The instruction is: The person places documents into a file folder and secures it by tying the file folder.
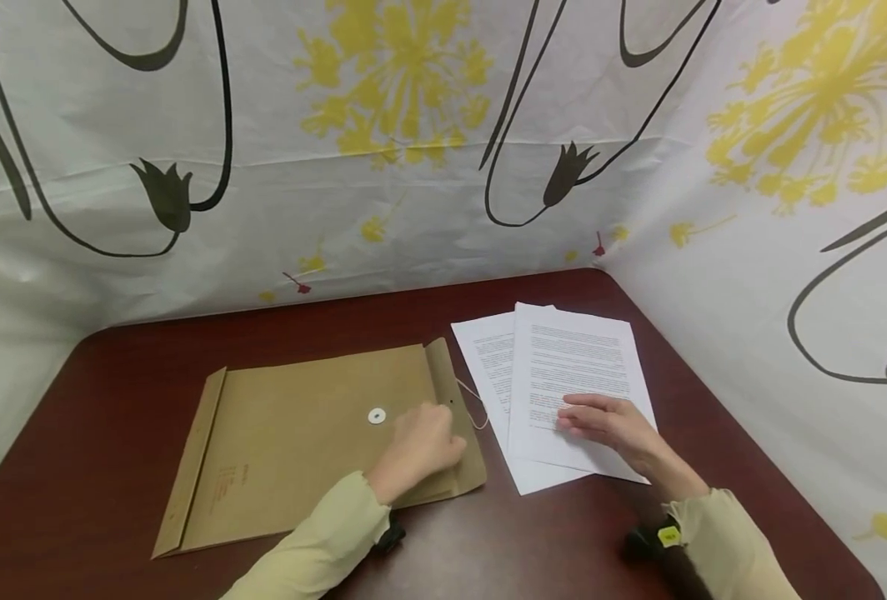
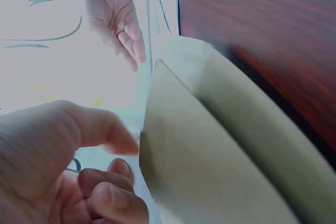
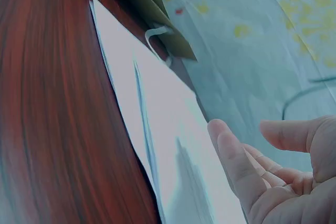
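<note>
A brown paper envelope point(image 1: 316, 433) lies on the table, its flap folded out at the right, with a white button disc point(image 1: 377, 416) and a thin string point(image 1: 477, 408). Over its open end is my left hand point(image 1: 418, 446), the fingers loosely curled and nothing visible between them. In the left wrist view the thumb comes right up to the envelope's edge point(image 2: 184, 150), and the mouth gapes a little. My right hand point(image 1: 614, 429) hovers close over the top printed sheet point(image 1: 578, 358), fingers extended and apart from the thumb. A second sheet point(image 1: 488, 358) lies fanned out beneath.
The dark red wooden table point(image 1: 533, 550) has a rounded far corner. White cloth point(image 1: 278, 208) with yellow and grey flower prints hangs behind it and along the sides. Dark bands point(image 1: 391, 535) sit at the wrists, under light sleeves point(image 1: 323, 533).
</note>
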`<action>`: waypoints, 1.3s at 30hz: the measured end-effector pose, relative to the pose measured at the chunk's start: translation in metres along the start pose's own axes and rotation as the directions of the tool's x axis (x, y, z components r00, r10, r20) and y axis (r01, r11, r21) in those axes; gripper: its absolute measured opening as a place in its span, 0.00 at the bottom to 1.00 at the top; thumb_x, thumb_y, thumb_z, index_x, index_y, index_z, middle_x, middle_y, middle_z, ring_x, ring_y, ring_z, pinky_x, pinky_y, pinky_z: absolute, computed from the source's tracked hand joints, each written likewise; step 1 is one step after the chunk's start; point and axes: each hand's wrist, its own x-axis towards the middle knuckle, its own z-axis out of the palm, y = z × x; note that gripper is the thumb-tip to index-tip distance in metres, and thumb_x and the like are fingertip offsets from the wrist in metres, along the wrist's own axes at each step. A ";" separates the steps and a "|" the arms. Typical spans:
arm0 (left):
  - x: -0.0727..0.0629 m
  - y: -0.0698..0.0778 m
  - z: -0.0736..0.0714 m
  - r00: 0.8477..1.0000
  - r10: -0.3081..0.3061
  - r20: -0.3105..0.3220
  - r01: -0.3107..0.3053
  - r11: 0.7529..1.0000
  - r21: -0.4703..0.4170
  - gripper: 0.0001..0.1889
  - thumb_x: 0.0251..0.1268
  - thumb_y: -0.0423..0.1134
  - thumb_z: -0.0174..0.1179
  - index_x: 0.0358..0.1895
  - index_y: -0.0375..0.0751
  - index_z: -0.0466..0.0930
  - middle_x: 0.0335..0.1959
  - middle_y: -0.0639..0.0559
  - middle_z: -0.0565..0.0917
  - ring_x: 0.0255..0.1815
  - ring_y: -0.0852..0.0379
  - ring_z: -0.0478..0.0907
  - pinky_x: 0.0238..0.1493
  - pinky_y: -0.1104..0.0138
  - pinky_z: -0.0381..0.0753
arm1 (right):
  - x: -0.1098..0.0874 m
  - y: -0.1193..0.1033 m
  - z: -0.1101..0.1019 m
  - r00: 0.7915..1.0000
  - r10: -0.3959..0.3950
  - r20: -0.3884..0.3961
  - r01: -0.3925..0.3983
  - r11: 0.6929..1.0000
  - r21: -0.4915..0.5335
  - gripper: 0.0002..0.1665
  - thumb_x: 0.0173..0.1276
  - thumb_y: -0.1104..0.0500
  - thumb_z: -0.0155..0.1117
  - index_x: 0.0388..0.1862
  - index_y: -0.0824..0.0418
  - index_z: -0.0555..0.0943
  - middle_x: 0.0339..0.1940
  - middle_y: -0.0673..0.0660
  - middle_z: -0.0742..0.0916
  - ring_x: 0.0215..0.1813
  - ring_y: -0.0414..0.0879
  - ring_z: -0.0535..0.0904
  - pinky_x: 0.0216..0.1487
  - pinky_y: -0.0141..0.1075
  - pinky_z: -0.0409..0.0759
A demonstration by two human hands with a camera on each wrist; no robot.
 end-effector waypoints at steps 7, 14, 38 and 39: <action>0.023 0.025 0.008 0.993 0.073 -0.091 -0.089 0.980 -0.178 0.08 0.49 0.29 0.54 0.17 0.42 0.68 0.14 0.55 0.68 0.14 0.61 0.64 0.14 0.73 0.63 | -0.011 -0.001 -0.034 0.995 -0.009 -0.098 0.002 0.998 -0.069 0.34 0.70 0.61 0.55 0.65 0.82 0.57 0.40 0.55 0.87 0.42 0.43 0.84 0.44 0.33 0.80; 0.046 0.044 0.022 0.999 -0.003 0.039 0.019 0.909 -0.416 0.18 0.55 0.29 0.53 0.48 0.20 0.75 0.46 0.32 0.80 0.46 0.46 0.78 0.44 0.63 0.78 | -0.015 0.002 -0.052 0.955 -0.047 -0.292 -0.046 0.952 -0.304 0.32 0.69 0.59 0.57 0.62 0.81 0.63 0.36 0.59 0.87 0.35 0.40 0.84 0.39 0.32 0.81; 0.069 0.054 0.034 0.907 -0.282 0.312 0.421 0.591 -0.688 0.26 0.60 0.37 0.55 0.59 0.22 0.68 0.59 0.33 0.72 0.47 0.47 0.77 0.50 0.59 0.76 | -0.022 0.010 -0.086 0.922 0.053 -0.385 -0.182 0.935 -0.306 0.41 0.72 0.47 0.49 0.70 0.76 0.52 0.67 0.76 0.62 0.54 0.50 0.76 0.46 0.33 0.79; 0.069 0.053 0.034 0.905 -0.289 0.312 0.425 0.579 -0.696 0.25 0.60 0.36 0.55 0.57 0.22 0.70 0.57 0.34 0.74 0.44 0.49 0.77 0.48 0.60 0.77 | -0.022 0.011 -0.087 0.924 0.064 -0.376 -0.180 0.942 -0.282 0.41 0.72 0.48 0.49 0.70 0.76 0.51 0.68 0.76 0.61 0.51 0.44 0.77 0.45 0.33 0.79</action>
